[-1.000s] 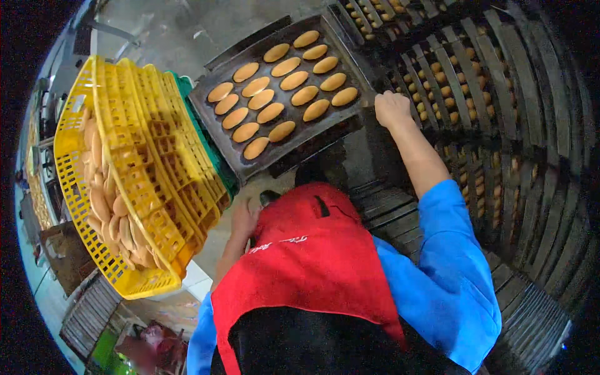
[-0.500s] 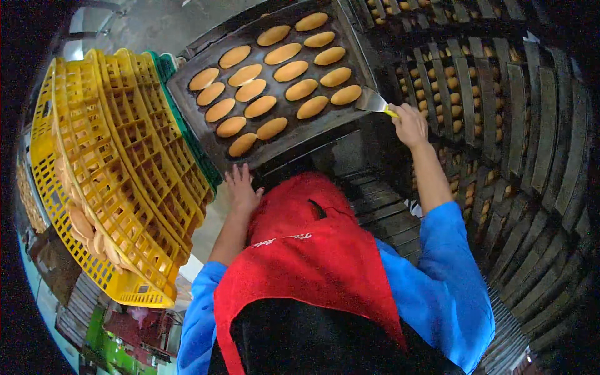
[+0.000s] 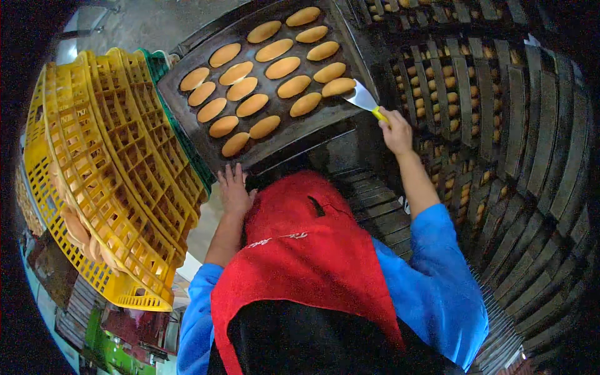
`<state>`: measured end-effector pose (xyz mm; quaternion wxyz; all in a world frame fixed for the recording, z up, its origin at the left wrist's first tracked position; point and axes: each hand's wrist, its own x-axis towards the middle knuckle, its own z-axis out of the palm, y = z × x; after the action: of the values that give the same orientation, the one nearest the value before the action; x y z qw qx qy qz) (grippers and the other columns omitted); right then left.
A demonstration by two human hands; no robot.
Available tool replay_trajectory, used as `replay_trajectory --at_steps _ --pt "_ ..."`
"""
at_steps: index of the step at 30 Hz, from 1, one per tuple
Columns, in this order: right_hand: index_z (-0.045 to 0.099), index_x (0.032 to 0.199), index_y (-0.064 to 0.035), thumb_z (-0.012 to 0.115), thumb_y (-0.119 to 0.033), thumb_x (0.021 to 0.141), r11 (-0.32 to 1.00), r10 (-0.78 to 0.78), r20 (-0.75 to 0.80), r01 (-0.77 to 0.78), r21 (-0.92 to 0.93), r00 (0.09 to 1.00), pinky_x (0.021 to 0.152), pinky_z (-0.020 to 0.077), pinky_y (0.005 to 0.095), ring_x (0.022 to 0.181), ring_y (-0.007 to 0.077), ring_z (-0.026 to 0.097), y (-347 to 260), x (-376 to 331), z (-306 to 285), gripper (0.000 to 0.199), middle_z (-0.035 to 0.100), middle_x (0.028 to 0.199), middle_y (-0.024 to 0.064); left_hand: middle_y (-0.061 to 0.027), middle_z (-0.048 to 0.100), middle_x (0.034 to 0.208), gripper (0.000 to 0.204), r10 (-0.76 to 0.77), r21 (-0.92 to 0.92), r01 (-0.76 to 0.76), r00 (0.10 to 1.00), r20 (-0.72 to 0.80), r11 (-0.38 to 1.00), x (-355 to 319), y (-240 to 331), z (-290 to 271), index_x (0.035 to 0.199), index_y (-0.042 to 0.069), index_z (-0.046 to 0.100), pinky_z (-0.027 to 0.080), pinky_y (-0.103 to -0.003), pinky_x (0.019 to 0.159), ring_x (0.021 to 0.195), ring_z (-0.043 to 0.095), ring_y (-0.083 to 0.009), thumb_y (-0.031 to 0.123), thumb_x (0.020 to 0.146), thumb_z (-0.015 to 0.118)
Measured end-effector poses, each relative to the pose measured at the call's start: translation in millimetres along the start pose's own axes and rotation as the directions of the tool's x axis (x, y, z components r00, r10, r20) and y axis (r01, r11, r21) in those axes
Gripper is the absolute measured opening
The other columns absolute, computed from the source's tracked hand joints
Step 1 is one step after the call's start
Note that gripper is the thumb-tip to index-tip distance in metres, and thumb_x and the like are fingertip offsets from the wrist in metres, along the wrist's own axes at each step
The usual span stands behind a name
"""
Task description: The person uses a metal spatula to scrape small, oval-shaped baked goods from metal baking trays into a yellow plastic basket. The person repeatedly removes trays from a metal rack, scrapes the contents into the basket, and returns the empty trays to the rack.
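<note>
Oval golden-brown buns lie in rows on a dark baking tray (image 3: 275,140) in front of me. My right hand (image 3: 396,132) is closed round the yellow handle of a scraper (image 3: 362,97) at the tray's right side. Its wide metal blade reaches under the edge of the nearest right-hand bun (image 3: 338,87), which sits close against the bun behind it. At the tray's near left corner rests my left hand (image 3: 234,189), fingers spread and holding nothing.
On the left stands a tall stack of yellow plastic crates (image 3: 119,156), with buns in the front one and a green crate (image 3: 181,134) against the tray. To the right, dark racks (image 3: 462,94) hold trays with many more buns.
The scraper has moved left, its blade sliding from beside the near right bun to under its edge. That bun has shifted toward its neighbour. My left hand stays at the tray corner.
</note>
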<state>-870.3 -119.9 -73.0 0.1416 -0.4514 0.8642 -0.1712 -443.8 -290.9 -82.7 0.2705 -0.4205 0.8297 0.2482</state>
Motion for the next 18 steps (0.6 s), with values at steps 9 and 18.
replay_trajectory --at_steps 9,18 --pt "0.055 0.115 -0.0146 0.060 -0.017 0.082 0.956 0.224 0.058 -0.208 -0.208 0.973 0.076 0.0478 0.0442 0.089 0.0327 0.057 -70.9 8.3 17.9 0.034 0.055 0.095 0.0117 -0.0235 0.028 0.141 0.064 -0.232 -0.214 0.157 0.890 -0.393 0.964 9.6 -13.7 -5.9 0.132 0.002 0.036 0.032 -0.044 0.101 0.125 0.034 -0.0407 0.022 0.078 0.065" --pt "0.055 0.114 -0.0150 0.060 -0.017 0.082 0.947 0.241 0.024 -0.230 -0.225 0.970 0.074 0.0488 0.0450 0.090 0.0326 0.057 -94.4 44.2 32.8 0.032 0.055 0.096 0.0123 -0.0304 0.059 0.102 0.039 -0.506 -0.328 0.474 0.862 -0.017 0.817 43.1 -40.7 7.9 0.109 -0.009 0.045 0.045 -0.047 0.085 0.098 0.057 -0.0427 0.017 0.083 0.057"
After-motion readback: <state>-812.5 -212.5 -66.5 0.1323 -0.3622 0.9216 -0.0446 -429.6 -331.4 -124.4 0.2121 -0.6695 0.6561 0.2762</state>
